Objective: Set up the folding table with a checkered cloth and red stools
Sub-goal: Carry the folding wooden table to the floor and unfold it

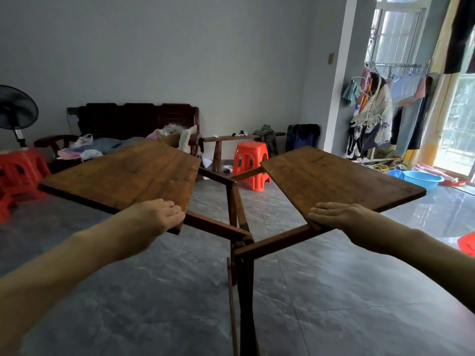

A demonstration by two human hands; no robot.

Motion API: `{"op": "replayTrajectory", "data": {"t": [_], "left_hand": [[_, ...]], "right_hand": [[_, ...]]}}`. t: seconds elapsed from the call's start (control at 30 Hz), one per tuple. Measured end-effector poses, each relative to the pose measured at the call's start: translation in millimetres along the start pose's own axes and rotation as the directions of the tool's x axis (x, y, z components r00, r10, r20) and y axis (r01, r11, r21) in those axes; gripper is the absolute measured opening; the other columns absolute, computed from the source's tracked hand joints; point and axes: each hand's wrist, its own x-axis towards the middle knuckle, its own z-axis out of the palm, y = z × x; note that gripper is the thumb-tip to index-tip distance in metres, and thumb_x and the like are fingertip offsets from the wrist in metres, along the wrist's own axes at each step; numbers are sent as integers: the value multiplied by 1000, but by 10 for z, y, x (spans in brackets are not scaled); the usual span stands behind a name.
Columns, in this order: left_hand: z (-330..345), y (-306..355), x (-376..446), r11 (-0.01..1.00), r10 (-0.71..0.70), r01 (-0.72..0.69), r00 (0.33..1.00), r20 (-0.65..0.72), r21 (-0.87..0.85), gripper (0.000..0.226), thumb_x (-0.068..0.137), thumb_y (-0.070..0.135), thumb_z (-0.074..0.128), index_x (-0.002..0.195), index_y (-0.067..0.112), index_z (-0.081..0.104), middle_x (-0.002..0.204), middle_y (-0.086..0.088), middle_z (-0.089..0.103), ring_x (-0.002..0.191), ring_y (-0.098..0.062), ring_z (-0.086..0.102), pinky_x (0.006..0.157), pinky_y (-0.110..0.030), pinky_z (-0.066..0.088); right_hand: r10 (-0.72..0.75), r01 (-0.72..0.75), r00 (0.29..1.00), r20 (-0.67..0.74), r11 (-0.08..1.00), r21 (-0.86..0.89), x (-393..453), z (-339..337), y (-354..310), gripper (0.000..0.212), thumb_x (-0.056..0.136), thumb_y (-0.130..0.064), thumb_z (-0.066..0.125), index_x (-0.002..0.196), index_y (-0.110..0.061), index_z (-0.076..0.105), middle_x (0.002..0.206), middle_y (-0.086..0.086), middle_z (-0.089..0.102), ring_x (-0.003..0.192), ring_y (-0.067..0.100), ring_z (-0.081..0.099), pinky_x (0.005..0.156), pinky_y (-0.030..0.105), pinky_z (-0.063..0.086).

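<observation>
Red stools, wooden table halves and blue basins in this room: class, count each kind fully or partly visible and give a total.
Red stools: 2, one by the bench, one at the left edge
Table halves: 2, left, right
Blue basins: 1
Total: 5

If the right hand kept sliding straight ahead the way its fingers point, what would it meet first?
Nothing on the leaf: the right hand points left, off the right table leaf's inner edge into the open gap; probably the frame's upright next, depth unclear.

A wide gap lies between the two table (123, 173) halves — only the wooden frame bars (239, 209) cross it.
</observation>
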Motion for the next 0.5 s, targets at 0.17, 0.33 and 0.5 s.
{"op": "replayTrajectory", "data": {"t": [0.17, 0.33, 0.5], "left_hand": [[90, 1, -105, 999, 53, -53, 998, -23, 5, 86, 38, -8, 88, 119, 10, 67, 115, -3, 70, 105, -18, 68, 89, -30, 54], [76, 119, -21, 997, 67, -63, 992, -104, 35, 77, 30, -6, 90, 103, 9, 73, 95, -3, 74, 83, -17, 72, 74, -31, 59], [85, 146, -45, 998, 37, -34, 996, -82, 44, 82, 28, -6, 91, 107, 8, 73, 100, -5, 74, 90, -20, 72, 75, -33, 60]], "right_hand": [[17, -19, 998, 67, 999, 37, -82, 47, -80, 81, 91, 10, 51, 150, -38, 24, 151, -23, 21, 139, -6, 7, 112, 14, 7], [41, -42, 997, 60, 999, 14, -15, 0, -109, 78, 89, 12, 52, 149, -34, 29, 154, -13, 32, 144, 2, 15, 121, 29, 19], [-24, 20, 997, 78, 999, 45, -17, -38, -233, 72, 92, 9, 49, 151, -28, 30, 155, -14, 30, 144, 1, 11, 111, 12, 0]]}}
